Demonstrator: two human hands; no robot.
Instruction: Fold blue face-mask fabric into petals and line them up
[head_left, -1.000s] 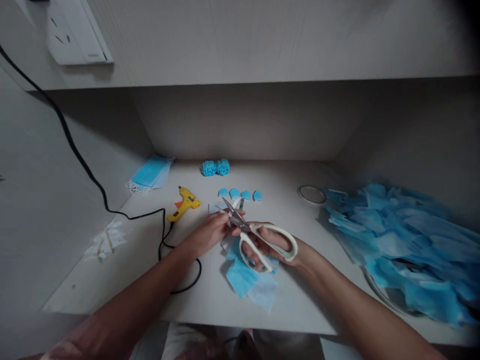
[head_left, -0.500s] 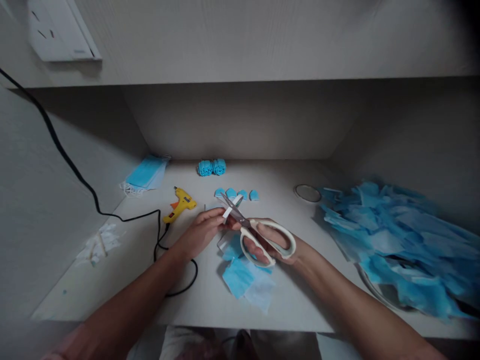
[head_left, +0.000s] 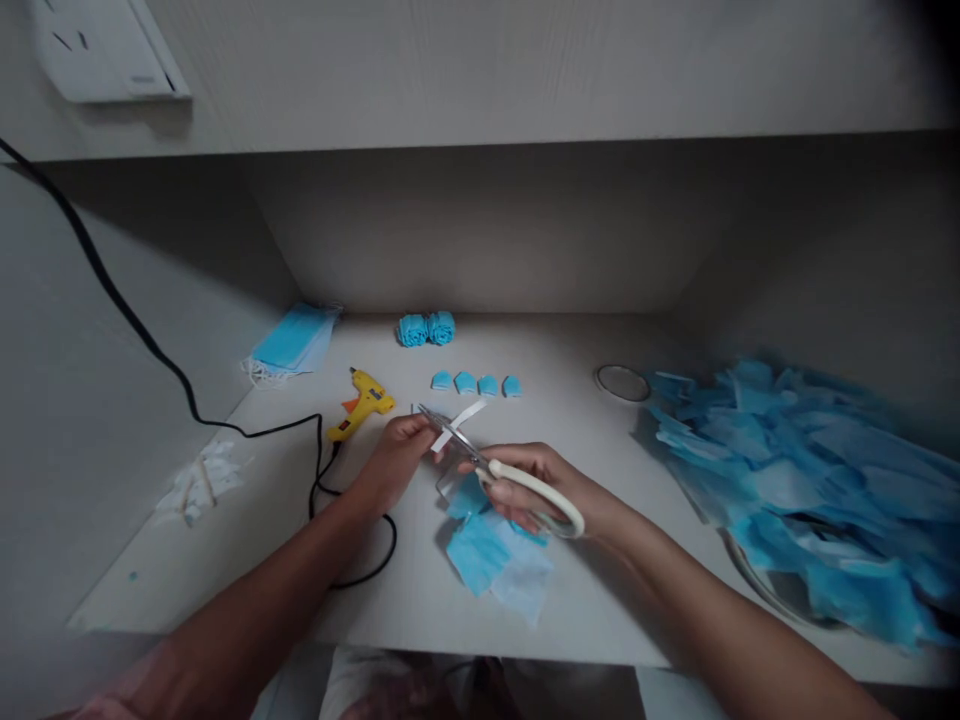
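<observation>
My right hand has its fingers through the cream handles of a pair of scissors. The scissors' metal blades point up and left and look nearly together. They cross a narrow white strip. My left hand is closed, its fingertips pinched at the lower end of that strip beside the blade tips. Under my hands lie cut blue and white fabric pieces, partly hidden by the right hand.
A yellow glue gun with a black cable lies left. Small blue cut pieces form a row behind my hands, with blue rosettes beyond. Face masks lie back left, a ring and a blue fabric heap right.
The scissors have gone from spread blades to nearly closed, and their handles have turned together in my right hand. The white strip now lies more fully across the blades.
</observation>
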